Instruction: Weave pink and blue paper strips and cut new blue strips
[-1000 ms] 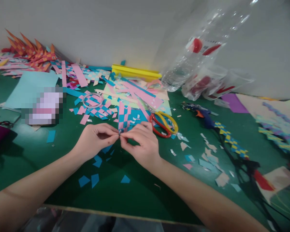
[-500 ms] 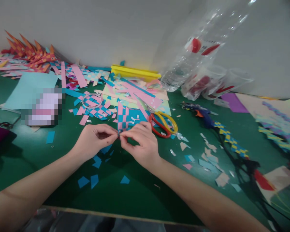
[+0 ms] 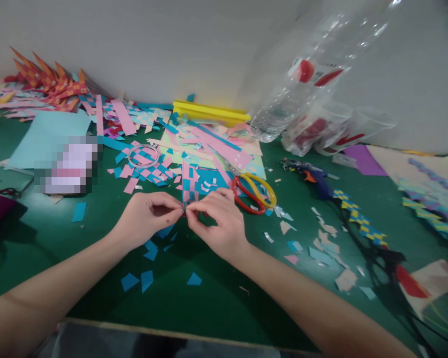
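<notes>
A narrow piece of woven paper strips, checkered in pink and blue, stands between my hands with its near end at my fingertips. My left hand is closed, thumb and forefinger pinching that end from the left. From the right, my right hand pinches the same end, its other fingers curled. The fingertips of both hands almost meet and hide the tip of the weave. Just beyond my right hand lie scissors with one red and one yellow handle, their blades pointing away over paper strips.
Behind are loose pink and blue strips, a clear ring and a yellow holder. A phone-like blurred object lies left. At right are a glue gun, a plastic bottle and paper scraps. The table edge runs nearest me.
The view has shifted very slightly, so everything sits a little further right. Both hands keep the same pinch on the woven paper strips.
</notes>
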Motion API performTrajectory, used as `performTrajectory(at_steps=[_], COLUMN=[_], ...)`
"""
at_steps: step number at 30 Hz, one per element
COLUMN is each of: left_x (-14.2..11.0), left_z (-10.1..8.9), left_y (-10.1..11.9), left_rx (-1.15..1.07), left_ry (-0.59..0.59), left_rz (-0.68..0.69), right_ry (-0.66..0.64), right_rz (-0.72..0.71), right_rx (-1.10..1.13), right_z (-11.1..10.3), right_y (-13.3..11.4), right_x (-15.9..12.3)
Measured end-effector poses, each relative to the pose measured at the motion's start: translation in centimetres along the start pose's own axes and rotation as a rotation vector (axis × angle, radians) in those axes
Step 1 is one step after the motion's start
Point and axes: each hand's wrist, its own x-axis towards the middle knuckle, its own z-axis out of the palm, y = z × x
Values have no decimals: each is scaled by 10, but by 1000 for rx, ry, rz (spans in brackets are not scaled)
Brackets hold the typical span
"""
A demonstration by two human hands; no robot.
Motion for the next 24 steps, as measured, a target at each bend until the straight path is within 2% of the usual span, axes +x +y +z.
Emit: performTrajectory(at_steps=[16, 19, 22, 24], left_x=[0, 1, 2, 4], left_z=[-2, -4, -9, -13], left_y=[-3, -4, -3, -1], left_rx=[15, 26, 47, 97], left_ry=[6, 12, 50, 72], left_rz=[-19, -42, -17, 31], right_ry=[-13, 42, 154, 160], right_rz=[-27, 56, 232, 363], right_rx=[-7, -22, -11, 87], right_z=[-1, -6, -7, -5], right_y=[2, 2, 9, 16], right_x=[-3, -1, 0, 1])
